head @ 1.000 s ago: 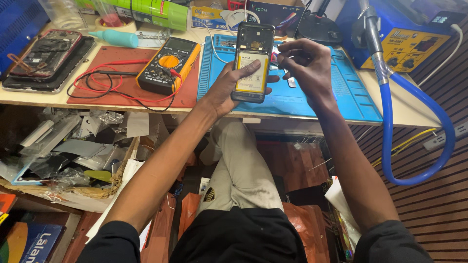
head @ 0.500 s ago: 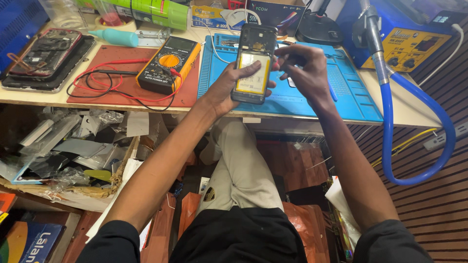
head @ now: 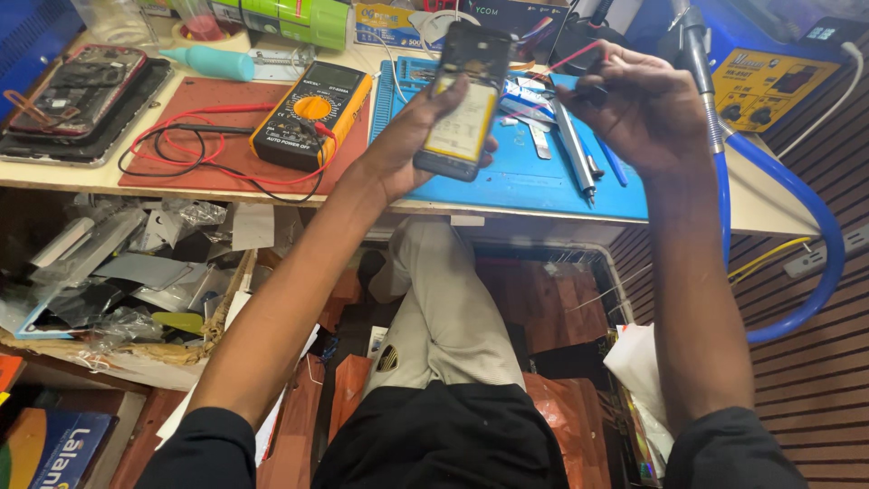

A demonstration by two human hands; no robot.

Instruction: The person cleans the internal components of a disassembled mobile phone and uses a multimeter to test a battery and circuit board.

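While the left hand (head: 407, 149) wraps its grip around an opened phone (head: 463, 100), thumb across one long edge and fingers curled behind the other, the handset stands tilted in the air above the blue work mat (head: 525, 181), its back cover off and a pale yellow battery showing in the dark frame. The right hand (head: 638, 113) hovers just beside it, well above the mat, its fingertips pinched together on a thin red-tipped tool (head: 579, 56) that points toward the top of the phone; whether the tip touches the frame cannot be told. Below the hands, on the mat, lie a grey pen-shaped driver (head: 572, 149) and small flat metal pieces. To the left on the counter (head: 63, 174) sits a red mat (head: 213, 149) carrying a yellow and black multimeter (head: 312, 113) with red and black leads looped beside it, and farther left a second dismantled phone (head: 77, 86) rests on a dark tray. Along the back edge stand a teal tube (head: 213, 62), a green cylinder-shaped package (head: 294, 18) and a flat blue box with a printed label (head: 385, 23). At the right a blue and yellow station (head: 774, 81) feeds a thick blue hose (head: 806, 235).
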